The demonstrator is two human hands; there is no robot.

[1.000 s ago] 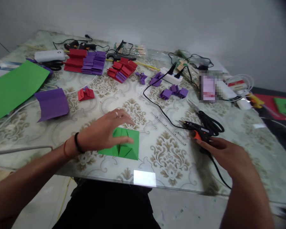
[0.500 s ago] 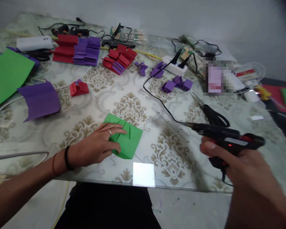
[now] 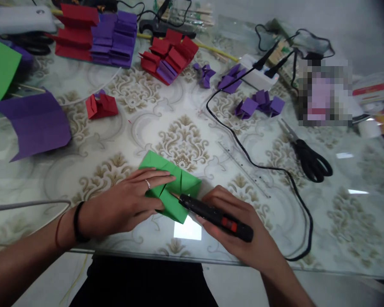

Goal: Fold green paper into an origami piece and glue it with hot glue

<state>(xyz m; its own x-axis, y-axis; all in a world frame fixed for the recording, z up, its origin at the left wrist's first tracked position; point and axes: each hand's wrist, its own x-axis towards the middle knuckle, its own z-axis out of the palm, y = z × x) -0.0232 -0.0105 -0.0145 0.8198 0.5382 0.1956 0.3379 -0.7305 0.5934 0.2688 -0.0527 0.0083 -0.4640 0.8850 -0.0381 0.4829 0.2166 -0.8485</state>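
One folded green paper (image 3: pixel 185 183) lay on a table (image 3: pixel 141 136) under the left hand (image 3: pixel 124 204), thumb apart from fingers; the right hand (image 3: pixel 233 247) curled fingers around a glue gun (image 3: pixel 205 211), nozzle over the paper.

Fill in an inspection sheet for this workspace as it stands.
Surface: patterned, glossy table, reflecting light.
Work items: folded green paper on the table; glue gun, tip at the paper, contact unclear.
Clutter: black-handled scissors, curved purple sheet, red-and-purple folded pieces.
Hands: left hand on the folded green paper; right hand gripping the glue gun.
Cables: black cord looping across the table from white power strip.
Surroundings: grey wall behind, pale floor below.
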